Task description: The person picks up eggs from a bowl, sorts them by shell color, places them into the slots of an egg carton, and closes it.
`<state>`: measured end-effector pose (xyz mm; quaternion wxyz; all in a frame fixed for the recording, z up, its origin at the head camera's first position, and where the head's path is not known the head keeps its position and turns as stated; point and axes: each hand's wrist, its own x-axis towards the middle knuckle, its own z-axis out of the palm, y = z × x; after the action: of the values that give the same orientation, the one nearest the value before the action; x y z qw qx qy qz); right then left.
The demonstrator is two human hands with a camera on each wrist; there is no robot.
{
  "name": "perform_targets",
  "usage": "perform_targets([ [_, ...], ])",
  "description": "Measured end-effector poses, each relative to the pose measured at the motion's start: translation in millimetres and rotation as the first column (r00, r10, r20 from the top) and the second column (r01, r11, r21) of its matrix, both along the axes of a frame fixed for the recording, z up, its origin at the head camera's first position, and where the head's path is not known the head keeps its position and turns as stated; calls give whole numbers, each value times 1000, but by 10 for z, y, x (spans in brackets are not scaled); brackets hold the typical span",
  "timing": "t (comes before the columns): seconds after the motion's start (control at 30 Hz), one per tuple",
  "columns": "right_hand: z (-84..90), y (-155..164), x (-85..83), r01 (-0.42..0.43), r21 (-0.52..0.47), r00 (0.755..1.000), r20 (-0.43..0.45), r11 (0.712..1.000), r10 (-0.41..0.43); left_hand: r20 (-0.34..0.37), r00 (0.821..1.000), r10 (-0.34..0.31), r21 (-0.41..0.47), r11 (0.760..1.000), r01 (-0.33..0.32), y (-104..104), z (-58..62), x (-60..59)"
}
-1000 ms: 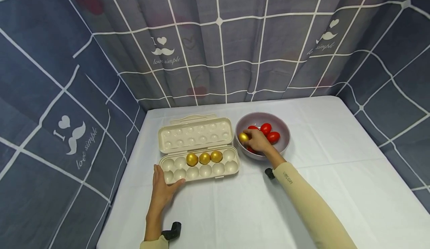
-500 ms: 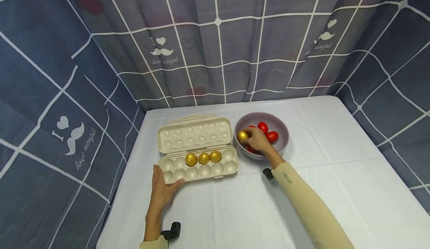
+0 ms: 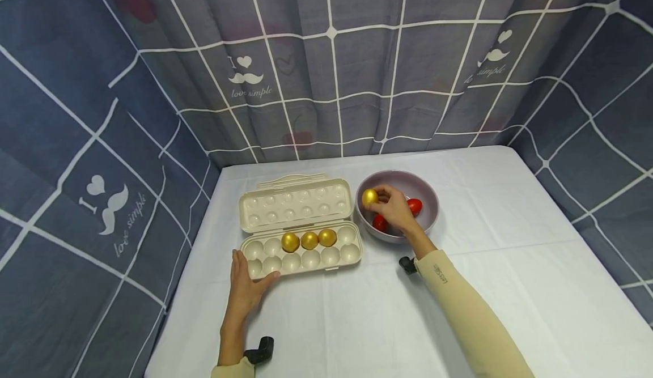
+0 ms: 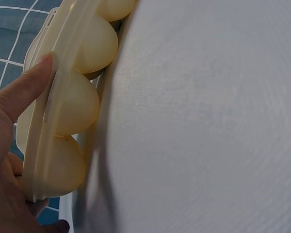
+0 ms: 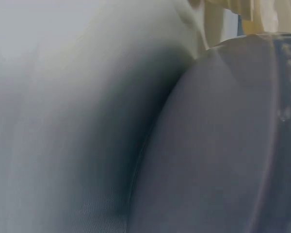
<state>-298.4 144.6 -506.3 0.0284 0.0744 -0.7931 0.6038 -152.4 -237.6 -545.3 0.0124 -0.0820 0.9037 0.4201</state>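
In the head view my right hand (image 3: 397, 208) pinches a gold egg (image 3: 369, 198) over the left side of a mauve bowl (image 3: 431, 219). Red eggs (image 3: 380, 223) lie in the bowl, partly hidden by that hand. A cream egg carton (image 3: 292, 262) lies with its lid flipped back; three gold eggs (image 3: 309, 240) sit in its rear row. My left hand (image 3: 247, 288) holds the carton's near left corner, its thumb (image 4: 31, 90) against the front edge in the left wrist view and its fingers at the end. The right wrist view shows the bowl's outer wall (image 5: 203, 145), not the hand.
The carton's lid (image 3: 296, 205) lies behind its base, close to the bowl's left side. A white cloth (image 3: 490, 242) covers the table. Dark grid-patterned curtains (image 3: 306, 72) stand at the back and on both sides.
My right hand has lifted the gold egg up from among the red eggs in the bowl. The left hand and the carton stay in place.
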Motion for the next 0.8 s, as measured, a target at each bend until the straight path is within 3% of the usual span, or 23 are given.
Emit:
perform_targets([
  [0.23, 62, -87, 65, 15, -118, 1000, 3, 993, -14, 2, 1000, -1, 11, 1000, 1, -6, 14, -5],
  [0.47, 487, -341, 437, -72, -157, 993, -105, 985, 56, 3, 1000, -11, 11, 1000, 11, -4, 0, -14],
  [0.67, 221, -539, 444, -161, -137, 974, -183, 977, 135, 0, 1000, -9, 7, 1000, 9, -14, 3, -9],
  [0.8, 57, -675, 515, -172, -80, 965, -214, 982, 151, -5, 1000, -5, 12, 1000, 5, -14, 4, -15],
])
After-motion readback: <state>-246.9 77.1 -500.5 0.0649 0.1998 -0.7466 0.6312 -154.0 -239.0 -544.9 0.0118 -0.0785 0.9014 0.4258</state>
